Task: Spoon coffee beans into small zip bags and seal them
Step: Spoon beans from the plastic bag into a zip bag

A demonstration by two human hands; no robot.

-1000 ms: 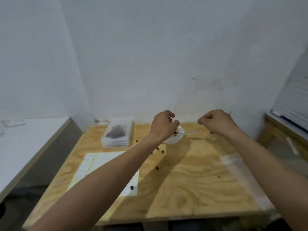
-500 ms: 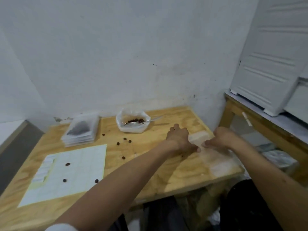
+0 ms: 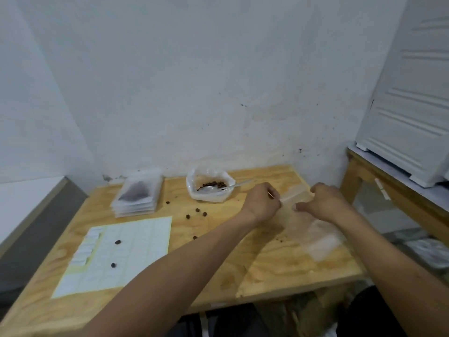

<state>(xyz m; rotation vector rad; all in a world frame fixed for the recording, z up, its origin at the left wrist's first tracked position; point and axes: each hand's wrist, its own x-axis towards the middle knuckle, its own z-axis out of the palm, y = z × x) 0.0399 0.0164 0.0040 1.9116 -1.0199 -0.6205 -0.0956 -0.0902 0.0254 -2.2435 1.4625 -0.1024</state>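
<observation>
A bare back room used as a makeshift packing spot: a raw plywood counter [image 3: 279, 263] pushed into the corner of scuffed white walls [image 3: 194, 93], a label sheet [image 3: 126, 251], stacked zip bags [image 3: 137, 193], a white plastic cabinet [image 3: 410, 93] on a side bench

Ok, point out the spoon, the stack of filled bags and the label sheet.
spoon [image 3: 213, 188]: head view, on its bowl.
stack of filled bags [image 3: 137, 194]: head view, top bag's face.
label sheet [image 3: 136, 242]: head view, sheet's middle.
</observation>
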